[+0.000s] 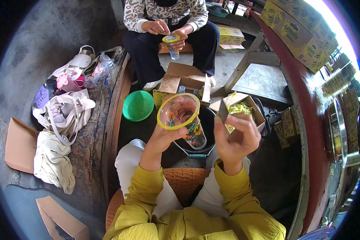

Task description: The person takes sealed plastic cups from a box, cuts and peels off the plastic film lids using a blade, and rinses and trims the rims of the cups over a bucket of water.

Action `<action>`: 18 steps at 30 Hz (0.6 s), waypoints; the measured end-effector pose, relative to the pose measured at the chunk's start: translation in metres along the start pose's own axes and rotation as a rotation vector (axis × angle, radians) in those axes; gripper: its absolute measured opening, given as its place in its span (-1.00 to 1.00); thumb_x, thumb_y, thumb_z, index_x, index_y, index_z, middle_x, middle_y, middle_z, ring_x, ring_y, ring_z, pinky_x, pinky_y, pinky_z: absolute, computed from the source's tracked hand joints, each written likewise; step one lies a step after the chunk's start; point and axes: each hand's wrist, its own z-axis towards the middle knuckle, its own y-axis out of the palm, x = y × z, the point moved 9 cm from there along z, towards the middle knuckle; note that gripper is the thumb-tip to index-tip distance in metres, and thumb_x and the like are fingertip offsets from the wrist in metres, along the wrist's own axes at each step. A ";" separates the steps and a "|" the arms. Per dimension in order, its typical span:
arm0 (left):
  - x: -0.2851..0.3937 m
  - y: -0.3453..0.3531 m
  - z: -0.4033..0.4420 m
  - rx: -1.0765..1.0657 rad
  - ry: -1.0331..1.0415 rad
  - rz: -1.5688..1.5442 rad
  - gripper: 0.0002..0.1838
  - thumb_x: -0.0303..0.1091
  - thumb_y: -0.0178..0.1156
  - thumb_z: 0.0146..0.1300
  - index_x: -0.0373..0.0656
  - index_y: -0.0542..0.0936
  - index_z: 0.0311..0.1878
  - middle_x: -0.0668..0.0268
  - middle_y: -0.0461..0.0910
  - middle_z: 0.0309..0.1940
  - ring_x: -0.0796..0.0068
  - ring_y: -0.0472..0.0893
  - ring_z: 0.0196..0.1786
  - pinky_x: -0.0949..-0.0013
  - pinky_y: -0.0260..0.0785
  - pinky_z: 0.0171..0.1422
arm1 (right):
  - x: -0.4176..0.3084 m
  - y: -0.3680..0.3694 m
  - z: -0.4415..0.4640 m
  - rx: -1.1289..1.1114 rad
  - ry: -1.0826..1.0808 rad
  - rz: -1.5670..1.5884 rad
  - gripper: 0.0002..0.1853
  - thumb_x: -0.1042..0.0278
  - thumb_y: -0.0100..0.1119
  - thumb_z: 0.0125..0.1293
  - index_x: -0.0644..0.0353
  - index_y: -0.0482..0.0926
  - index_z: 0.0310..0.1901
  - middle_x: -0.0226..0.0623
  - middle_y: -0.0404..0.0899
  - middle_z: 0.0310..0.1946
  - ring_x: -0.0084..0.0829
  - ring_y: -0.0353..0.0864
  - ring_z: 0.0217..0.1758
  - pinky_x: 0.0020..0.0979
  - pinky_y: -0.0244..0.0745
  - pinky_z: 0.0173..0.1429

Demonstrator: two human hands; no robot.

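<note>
In my left hand (164, 138) is a clear plastic cup (195, 134) with a yellow rim and a coloured flower print, its open mouth tilted up toward me. My right hand (239, 134), just right of the cup and apart from it, pinches a small dark flat blade (223, 111) with a thin yellow strip (229, 99) at its top. Below the cup is a dark bucket (182, 154) with a green grip on its handle. Behind my right hand, an open box (259, 114) holds yellow strips.
Across from me sits a person (168, 14) holding another yellow-rimmed cup (173, 47). Between us are an open cardboard box (187, 72) and a green basin (138, 105). Bags (64, 112) lie at the left; a wooden frame (264, 59) and lemon cartons (294, 34) stand right.
</note>
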 end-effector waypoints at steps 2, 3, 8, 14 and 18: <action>0.003 0.001 0.001 0.032 -0.004 -0.038 -0.21 -0.07 0.31 -0.01 -0.13 0.15 0.23 0.15 0.33 0.01 0.31 0.41 0.04 0.25 0.31 0.13 | -0.006 0.005 -0.004 -0.043 -0.031 -0.012 -0.78 0.72 0.29 -0.18 0.30 0.57 -0.42 -0.26 0.51 -0.62 -0.46 0.50 -0.61 -0.57 0.35 -0.51; 0.005 0.002 0.002 0.049 0.020 -0.077 -0.19 -0.16 0.33 -0.01 -0.13 0.12 0.25 0.17 0.31 0.01 0.34 0.38 0.06 0.27 0.27 0.16 | -0.009 0.008 -0.006 -0.063 -0.046 -0.018 -0.77 0.73 0.29 -0.20 0.30 0.57 -0.42 -0.25 0.51 -0.62 -0.45 0.50 -0.61 -0.56 0.35 -0.52; 0.015 0.001 0.003 0.039 0.131 -0.078 -0.08 -0.06 0.33 -0.01 -0.20 0.02 0.30 0.18 0.25 0.06 0.37 0.31 0.13 0.31 0.21 0.21 | -0.005 0.015 -0.010 -0.063 0.021 -0.012 -0.80 0.72 0.29 -0.20 0.30 0.57 -0.45 -0.25 0.52 -0.63 -0.43 0.51 -0.60 -0.54 0.38 -0.51; 0.019 0.003 0.002 0.065 0.103 -0.027 -0.07 0.04 0.28 0.02 -0.23 0.03 0.32 0.21 0.22 0.13 0.39 0.25 0.20 0.29 0.14 0.26 | -0.007 0.018 -0.013 -0.037 -0.006 -0.047 -0.80 0.72 0.29 -0.20 0.30 0.57 -0.45 -0.25 0.53 -0.62 -0.42 0.51 -0.60 -0.53 0.39 -0.50; 0.021 0.005 0.002 0.057 0.113 0.029 -0.09 -0.02 0.30 0.01 -0.23 0.05 0.31 0.22 0.21 0.15 0.40 0.22 0.22 0.28 0.10 0.29 | -0.012 0.019 -0.016 -0.023 -0.065 -0.108 -0.78 0.73 0.28 -0.20 0.29 0.58 -0.42 -0.28 0.52 -0.62 -0.41 0.51 -0.59 -0.52 0.41 -0.50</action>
